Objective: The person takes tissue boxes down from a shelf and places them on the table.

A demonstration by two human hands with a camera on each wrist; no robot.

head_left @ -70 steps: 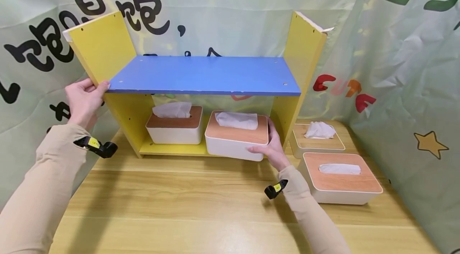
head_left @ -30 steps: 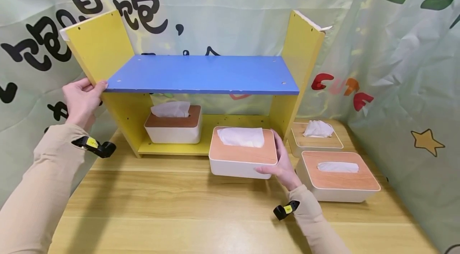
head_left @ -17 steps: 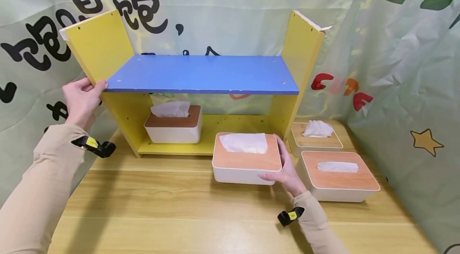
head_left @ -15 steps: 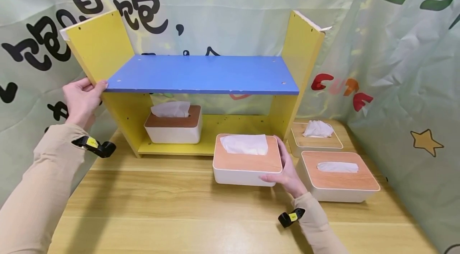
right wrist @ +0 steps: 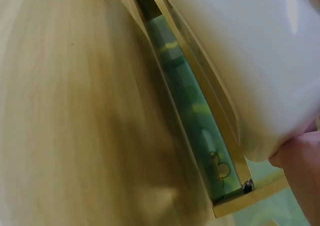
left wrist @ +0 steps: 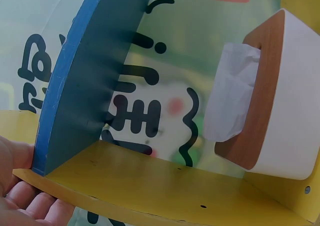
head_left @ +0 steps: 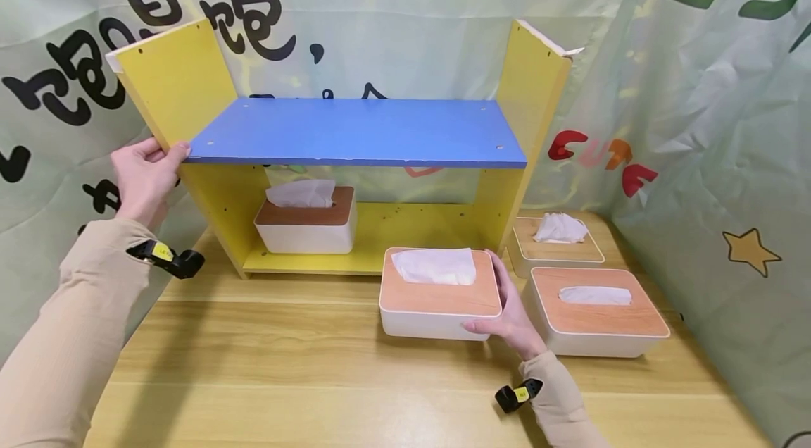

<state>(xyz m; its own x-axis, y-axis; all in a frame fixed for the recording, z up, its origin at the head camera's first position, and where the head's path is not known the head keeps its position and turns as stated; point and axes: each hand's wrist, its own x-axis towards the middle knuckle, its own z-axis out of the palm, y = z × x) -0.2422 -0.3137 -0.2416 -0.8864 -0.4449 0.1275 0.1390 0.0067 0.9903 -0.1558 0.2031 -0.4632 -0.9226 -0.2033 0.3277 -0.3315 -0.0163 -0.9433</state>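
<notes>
My right hand (head_left: pixel 512 315) grips a white tissue box (head_left: pixel 440 300) by its right end, thumb on the front wall. The box has a light wood lid with a tissue sticking out, and it stands out in front of the shelf unit. Its white wall (right wrist: pixel 260 51) fills the upper right of the right wrist view, with the table below. My left hand (head_left: pixel 147 177) holds the yellow left side panel (head_left: pixel 180 92) of the unit, thumb at the corner of the blue board (head_left: pixel 361 131). The thumb (left wrist: pixel 20 155) also shows there in the left wrist view.
On the unit's yellow bottom board (head_left: pixel 412 222), another tissue box (head_left: pixel 304 238) with a darker lid stands at the left. Right of the unit, two more boxes sit on the wooden table: one at the back (head_left: pixel 557 254), one in front (head_left: pixel 602 318). Printed cloth (head_left: pixel 405 53) hangs behind.
My right hand has drawn the tissue box out from the right part of the lower shelf, forward and slightly right over the table. My left hand has stayed on the side panel.
</notes>
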